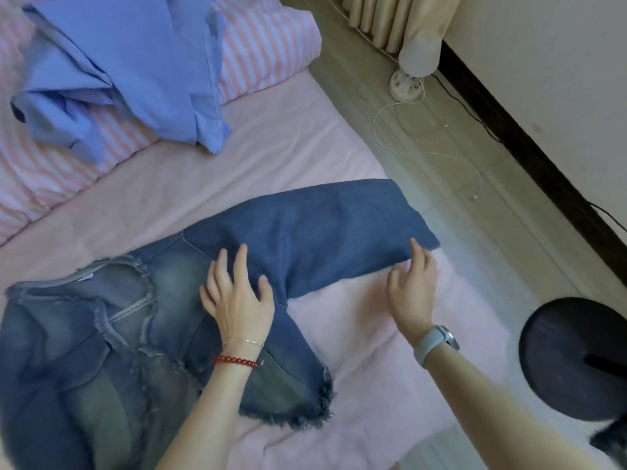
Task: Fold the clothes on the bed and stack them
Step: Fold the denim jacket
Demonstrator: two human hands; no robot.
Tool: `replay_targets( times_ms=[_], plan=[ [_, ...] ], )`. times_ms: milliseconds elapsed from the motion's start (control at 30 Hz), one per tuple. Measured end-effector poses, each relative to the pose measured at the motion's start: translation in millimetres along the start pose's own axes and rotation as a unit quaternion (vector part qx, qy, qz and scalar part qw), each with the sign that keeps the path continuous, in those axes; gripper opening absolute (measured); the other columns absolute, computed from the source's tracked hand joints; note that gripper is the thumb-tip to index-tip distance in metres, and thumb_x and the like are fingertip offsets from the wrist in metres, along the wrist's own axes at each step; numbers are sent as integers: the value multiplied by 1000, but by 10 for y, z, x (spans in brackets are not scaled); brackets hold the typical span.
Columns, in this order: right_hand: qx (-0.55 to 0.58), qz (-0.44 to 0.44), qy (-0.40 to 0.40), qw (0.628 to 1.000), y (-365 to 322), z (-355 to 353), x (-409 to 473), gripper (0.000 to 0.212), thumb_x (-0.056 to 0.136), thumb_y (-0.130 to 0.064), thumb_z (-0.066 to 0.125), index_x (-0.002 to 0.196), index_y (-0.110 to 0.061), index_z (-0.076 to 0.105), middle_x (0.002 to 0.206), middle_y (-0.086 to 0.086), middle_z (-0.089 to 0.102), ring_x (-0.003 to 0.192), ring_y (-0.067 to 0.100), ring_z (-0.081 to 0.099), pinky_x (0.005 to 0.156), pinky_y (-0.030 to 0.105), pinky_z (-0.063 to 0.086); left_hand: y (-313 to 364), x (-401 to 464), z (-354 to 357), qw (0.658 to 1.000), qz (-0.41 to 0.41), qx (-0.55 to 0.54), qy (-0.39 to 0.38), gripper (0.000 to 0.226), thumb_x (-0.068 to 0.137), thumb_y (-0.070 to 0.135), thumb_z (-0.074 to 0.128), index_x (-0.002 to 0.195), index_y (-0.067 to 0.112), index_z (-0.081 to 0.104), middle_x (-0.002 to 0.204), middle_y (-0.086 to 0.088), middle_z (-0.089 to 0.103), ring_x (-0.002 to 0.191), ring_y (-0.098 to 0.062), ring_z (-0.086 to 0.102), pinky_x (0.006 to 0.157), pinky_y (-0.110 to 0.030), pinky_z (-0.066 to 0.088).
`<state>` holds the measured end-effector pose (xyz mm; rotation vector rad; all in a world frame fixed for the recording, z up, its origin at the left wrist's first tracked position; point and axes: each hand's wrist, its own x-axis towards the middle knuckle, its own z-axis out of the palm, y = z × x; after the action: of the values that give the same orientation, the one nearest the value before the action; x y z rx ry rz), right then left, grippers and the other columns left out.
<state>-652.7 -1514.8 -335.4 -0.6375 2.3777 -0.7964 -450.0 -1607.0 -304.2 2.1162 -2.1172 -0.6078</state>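
Faded blue jeans with frayed hems lie across the pink bed sheet, one leg folded over toward the right edge. My left hand rests flat on the denim near the fold, fingers spread. My right hand has straight fingers touching the lower edge of the folded leg near its end. A crumpled light-blue shirt lies at the back left on a pink-striped quilt.
The bed's right edge drops to a tiled floor with a white cable, a power strip and a curtain's hem. A dark round object stands at the lower right beside the bed.
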Motion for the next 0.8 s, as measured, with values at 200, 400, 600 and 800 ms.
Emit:
replay_targets(
  times_ms=[200,400,600,800],
  plan=[
    [-66,-217,-223,948,-242,460,-1181,51,85,-11,55,135,-7,44,135,17,44,121,36,44,98,44,38,-969,-813,-190,978,-204,-43,10,63,83,17,66,139,10,39,148,-18,28,133,-38,25,102,-57,24],
    [-78,-165,-268,946,-186,684,-1667,68,86,-29,59,145,-17,27,142,9,32,128,27,36,106,39,33,-1671,-548,-431,863,-352,-354,-80,61,93,23,53,145,6,25,136,-9,46,122,-21,46,101,-31,35],
    [-26,-21,-234,972,-370,574,-1716,44,89,-19,58,131,-17,47,116,6,61,102,14,57,85,23,42,-1695,-63,-736,737,-361,-556,-132,5,94,14,53,91,16,56,105,-10,57,93,-24,57,83,-42,48],
    [152,-63,-130,978,-789,300,-1864,21,92,-6,51,108,-13,61,55,-4,51,45,1,42,46,12,37,-1737,473,-1367,900,-140,-410,39,21,93,25,49,73,20,48,71,0,48,66,-15,48,71,-32,45]
  ],
)
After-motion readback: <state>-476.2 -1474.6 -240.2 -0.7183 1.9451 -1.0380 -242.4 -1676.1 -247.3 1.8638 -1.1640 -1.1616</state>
